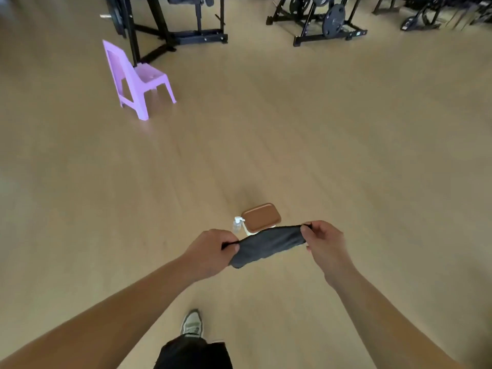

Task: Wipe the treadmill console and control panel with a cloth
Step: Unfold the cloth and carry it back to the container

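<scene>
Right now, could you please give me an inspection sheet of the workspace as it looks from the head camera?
Surface: light wooden floor, bare across the middle.
Job's things: dark grey cloth, stretched between both hands; no treadmill console in view.
Clutter: brown-topped stool with a small clear pump bottle beside it, both on the floor beyond the cloth.
Hands: left hand and right hand each pinch one end of the cloth.
Cables: nothing seen.
Surroundings: purple plastic chair at upper left; black weight racks along the far side; one shoe below.
</scene>
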Available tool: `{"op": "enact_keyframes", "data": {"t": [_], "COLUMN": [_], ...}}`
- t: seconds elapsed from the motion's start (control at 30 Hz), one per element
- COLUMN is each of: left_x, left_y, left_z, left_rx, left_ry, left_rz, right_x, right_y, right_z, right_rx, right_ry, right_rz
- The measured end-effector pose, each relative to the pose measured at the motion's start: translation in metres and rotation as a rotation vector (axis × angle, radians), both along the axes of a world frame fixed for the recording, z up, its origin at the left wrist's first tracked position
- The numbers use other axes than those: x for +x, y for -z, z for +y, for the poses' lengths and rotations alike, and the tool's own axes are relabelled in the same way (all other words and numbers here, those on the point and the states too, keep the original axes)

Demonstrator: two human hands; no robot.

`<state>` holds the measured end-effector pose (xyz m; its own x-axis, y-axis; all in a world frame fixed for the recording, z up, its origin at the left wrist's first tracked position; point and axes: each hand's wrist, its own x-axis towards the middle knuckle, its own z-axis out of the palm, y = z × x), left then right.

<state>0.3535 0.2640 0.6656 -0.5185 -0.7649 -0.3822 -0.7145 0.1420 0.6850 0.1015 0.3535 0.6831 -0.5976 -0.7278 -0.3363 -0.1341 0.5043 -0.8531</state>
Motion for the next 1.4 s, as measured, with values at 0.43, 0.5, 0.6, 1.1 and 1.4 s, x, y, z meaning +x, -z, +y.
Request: {"op": "enact_keyframes", "data": {"t": [0.43,0.5,0.6,1.1,1.4], "left_x": [-0.223,-0.239,-0.262,-0.282,-0.264], "left_y": [0.138,0.172,0.235,0.581,0.644], "left_z": [-0.199,-0.215,-0.241,-0.356,-0.389], "left_rx": [0.098,0.115,0.137,0.137,-0.084], "left_ry": [-0.209,-0.234,-0.208,-0.248,-0.229], "left_rz": [-0.081,-0.094,-0.089,-0.075,-0.309], "right_x": [-0.225,-0.241,-0.260,-0.294,-0.281], "right_y": [0.152,0.192,0.260,0.630,0.678], "right_z": [-0.235,-0.251,-0.279,-0.420,-0.454], "right_rx": [0.015,0.018,0.032,0.210,0.121], "right_ry": [-0.203,-0.207,-0.197,-0.456,-0.409], "right_rz": [0.000,-0.021,-0.036,0.159,0.200]}}
